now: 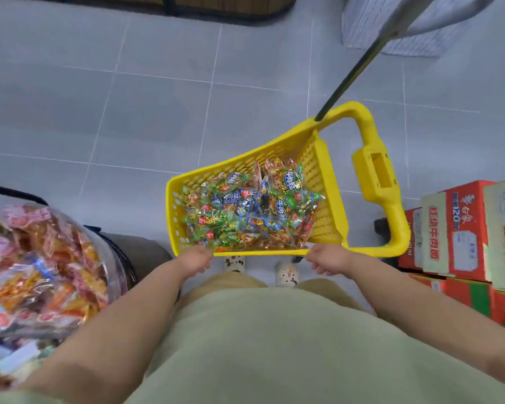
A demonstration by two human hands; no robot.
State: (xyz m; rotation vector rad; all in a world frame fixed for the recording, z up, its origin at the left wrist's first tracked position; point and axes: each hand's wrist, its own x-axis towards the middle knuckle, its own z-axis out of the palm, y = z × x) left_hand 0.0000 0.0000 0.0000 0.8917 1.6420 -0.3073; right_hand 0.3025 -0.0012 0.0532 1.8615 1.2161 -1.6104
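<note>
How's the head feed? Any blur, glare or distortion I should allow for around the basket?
Head view: wide-angle bend curves the floor tile lines; yellow basket and its snack packets are fairly sharp, wrappers glinting; left hand and right hand at its near rim slightly soft; snack heap at the left edge badly smeared; light even, shadows faint.

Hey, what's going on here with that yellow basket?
A person stands over a yellow plastic mesh shopping basket, the left hand and right hand both gripping its near rim. Small colourful wrapped snack packets fill it. A big clear bag of more snacks sits to the left, and red cardboard boxes are stacked to the right.
</note>
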